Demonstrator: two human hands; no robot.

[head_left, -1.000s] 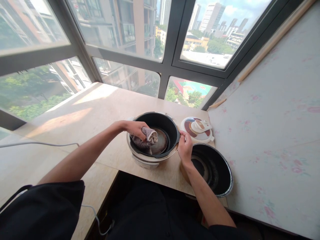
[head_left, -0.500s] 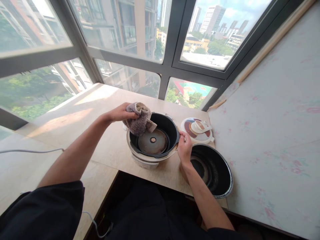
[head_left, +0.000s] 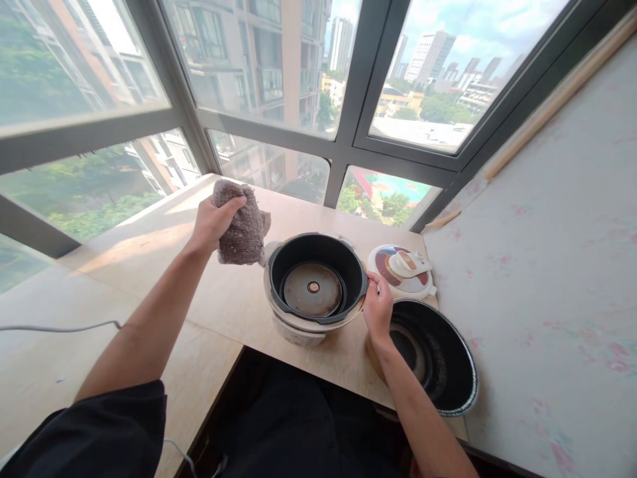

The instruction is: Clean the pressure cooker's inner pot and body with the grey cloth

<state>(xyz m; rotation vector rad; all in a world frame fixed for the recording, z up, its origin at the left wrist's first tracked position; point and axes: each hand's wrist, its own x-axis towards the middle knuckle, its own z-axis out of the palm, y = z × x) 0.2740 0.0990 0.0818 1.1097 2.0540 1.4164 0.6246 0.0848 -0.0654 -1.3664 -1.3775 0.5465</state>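
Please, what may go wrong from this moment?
The black-lined pot stands near the front edge of the counter, by the right forearm; a bump might push it off. The right hand holds the cooker at one side, so a hard pull could tip it. If the cloth in the left hand is damp, which I cannot tell, it might wet the heating plate.

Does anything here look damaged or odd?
Two things. Inside the cooker, the round plate has brownish patches, so it looks stained or worn. On the right, the floral wallpaper looks ragged along its edge near the window frame, as if torn. I see no obvious spill.
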